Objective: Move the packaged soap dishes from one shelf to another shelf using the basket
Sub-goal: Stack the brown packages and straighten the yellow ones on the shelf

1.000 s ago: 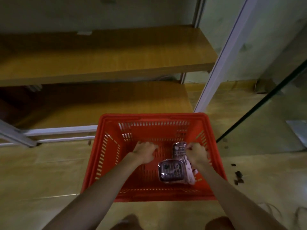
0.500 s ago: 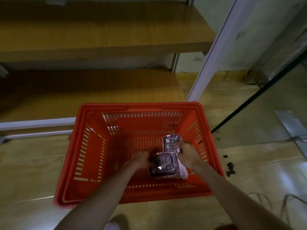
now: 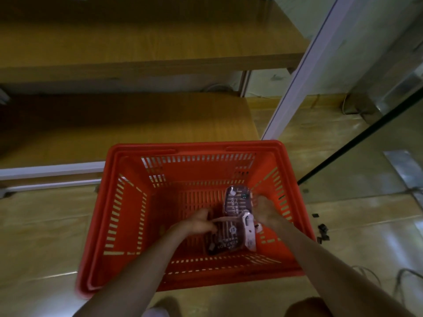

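Note:
A red plastic basket (image 3: 128, 216) stands on the floor in front of the shelves. Inside it lie packaged soap dishes in dark purple wrap: one flat at the far right (image 3: 235, 201), one nearer (image 3: 225, 240), and a pale pink pack on edge (image 3: 250, 232) beside it. My left hand (image 3: 196, 223) reaches into the basket and grips the top edge of the nearer pack. At the right edge of the far pack, my right hand (image 3: 266, 211) has its fingers curled against it; it is blurred.
Two bare wooden shelves face me, an upper one (image 3: 137, 42) and a lower one (image 3: 114, 126) just behind the basket. A white post (image 3: 297, 72) and a dark-edged glass pane (image 3: 357, 140) stand at the right. Small dark bits (image 3: 322, 231) and cables (image 3: 400, 274) lie on the floor.
My left hand moved right from the basket floor onto the nearer pack. Both hands sank lower in the basket with the packs. The view tilted down.

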A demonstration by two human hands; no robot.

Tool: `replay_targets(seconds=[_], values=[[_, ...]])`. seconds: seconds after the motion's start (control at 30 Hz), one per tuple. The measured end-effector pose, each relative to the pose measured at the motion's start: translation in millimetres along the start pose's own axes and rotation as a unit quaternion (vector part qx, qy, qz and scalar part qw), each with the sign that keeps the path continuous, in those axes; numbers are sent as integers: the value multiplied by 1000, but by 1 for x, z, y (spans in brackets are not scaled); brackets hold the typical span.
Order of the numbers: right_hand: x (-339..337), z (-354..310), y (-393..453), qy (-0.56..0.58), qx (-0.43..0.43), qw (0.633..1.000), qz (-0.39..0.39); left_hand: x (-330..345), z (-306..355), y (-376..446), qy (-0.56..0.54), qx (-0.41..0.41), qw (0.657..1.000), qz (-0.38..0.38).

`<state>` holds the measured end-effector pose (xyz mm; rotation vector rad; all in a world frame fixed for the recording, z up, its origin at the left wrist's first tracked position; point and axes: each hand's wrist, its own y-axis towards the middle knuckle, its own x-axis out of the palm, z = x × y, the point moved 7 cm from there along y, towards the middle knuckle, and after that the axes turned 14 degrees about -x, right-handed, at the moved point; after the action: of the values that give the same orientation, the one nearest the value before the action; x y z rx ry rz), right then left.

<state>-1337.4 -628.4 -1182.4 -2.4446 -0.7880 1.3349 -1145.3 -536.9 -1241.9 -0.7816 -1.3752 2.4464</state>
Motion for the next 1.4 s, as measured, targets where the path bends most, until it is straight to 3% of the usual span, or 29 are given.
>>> replay_targets(seconds=[0.23,0.43,0.6,0.73,0.87,1.07,1.17,1.27,1.4], values=[[4,-6,12,-37,11,999,15,-55,-38,-30,-268,-67,961,25],[34,7,31,-29,35,999,-17,-71,-57,-42,-331,-95,938,31],[33,-14,29,-26,74,997,22,-69,-74,-32,-397,-77,915,-6],[66,-8,30,44,124,991,-39,-70,-58,-51,-454,-50,889,-40],[60,-17,37,133,124,983,-8,-78,-49,-62,-469,-36,881,-47],[38,-19,44,215,92,972,-4,-90,-28,-89,-461,-15,886,-59],[27,13,68,241,67,968,-19,-104,-17,-119,-440,1,897,-52],[-29,-29,18,275,75,958,-29,-127,1,-173,-432,11,902,-28],[-111,-95,-54,304,49,951,-31,-169,34,-265,-482,28,876,7]])
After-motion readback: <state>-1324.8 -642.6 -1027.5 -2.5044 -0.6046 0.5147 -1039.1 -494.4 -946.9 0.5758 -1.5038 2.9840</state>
